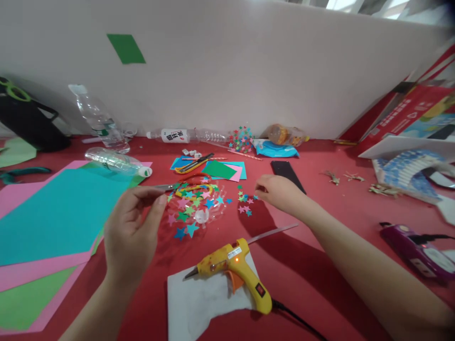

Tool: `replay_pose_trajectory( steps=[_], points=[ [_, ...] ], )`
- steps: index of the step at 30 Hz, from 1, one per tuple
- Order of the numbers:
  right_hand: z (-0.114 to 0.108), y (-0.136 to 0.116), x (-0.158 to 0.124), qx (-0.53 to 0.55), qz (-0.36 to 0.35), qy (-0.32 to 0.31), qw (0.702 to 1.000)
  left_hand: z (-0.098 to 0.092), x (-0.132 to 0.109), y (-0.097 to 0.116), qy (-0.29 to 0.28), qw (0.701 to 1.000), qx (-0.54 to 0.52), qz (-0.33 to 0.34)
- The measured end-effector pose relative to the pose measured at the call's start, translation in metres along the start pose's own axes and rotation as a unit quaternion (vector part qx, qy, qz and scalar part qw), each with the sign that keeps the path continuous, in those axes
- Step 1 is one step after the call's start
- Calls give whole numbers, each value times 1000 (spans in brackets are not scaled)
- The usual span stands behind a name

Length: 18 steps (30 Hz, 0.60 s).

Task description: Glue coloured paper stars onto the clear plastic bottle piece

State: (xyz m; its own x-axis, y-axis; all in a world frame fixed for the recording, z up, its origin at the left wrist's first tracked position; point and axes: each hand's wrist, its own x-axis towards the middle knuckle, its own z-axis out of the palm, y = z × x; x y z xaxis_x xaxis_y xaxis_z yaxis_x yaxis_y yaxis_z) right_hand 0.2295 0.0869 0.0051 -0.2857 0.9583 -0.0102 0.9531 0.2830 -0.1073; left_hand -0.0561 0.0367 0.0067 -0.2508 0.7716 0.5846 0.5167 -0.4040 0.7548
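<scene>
My left hand (133,227) pinches, between thumb and forefinger, what looks like the edge of a clear plastic piece (202,216) covered with colourful paper stars; the exact contact is hard to see. Behind this piece lie scissors (195,179) with red and yellow handles, their blades pointing toward my left fingertips. My right hand (279,190) is curled with fingertips together beside a small group of loose stars (245,208). Whatever sits between those fingertips is too small to make out. In front, a yellow glue gun (227,265) with a lit orange light rests on a white pad (185,308).
Coloured sheets (53,213) cover the left side, with a clear bottle (115,161) on them. Behind are a craft knife (194,163), paper pieces (223,169), a star-covered ball (241,139) and a black phone (287,175). A purple device (417,253) lies at right.
</scene>
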Motion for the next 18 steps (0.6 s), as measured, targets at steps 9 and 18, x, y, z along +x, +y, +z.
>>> replay_pose_trajectory(
  steps=[9,18],
  points=[
    [16,7,4,-31,-9,-14,999,-8,-30,5,-197,948,90,232],
    [37,6,8,-3,-12,0,1000,0,-28,16,-171,963,36,207]
  ],
)
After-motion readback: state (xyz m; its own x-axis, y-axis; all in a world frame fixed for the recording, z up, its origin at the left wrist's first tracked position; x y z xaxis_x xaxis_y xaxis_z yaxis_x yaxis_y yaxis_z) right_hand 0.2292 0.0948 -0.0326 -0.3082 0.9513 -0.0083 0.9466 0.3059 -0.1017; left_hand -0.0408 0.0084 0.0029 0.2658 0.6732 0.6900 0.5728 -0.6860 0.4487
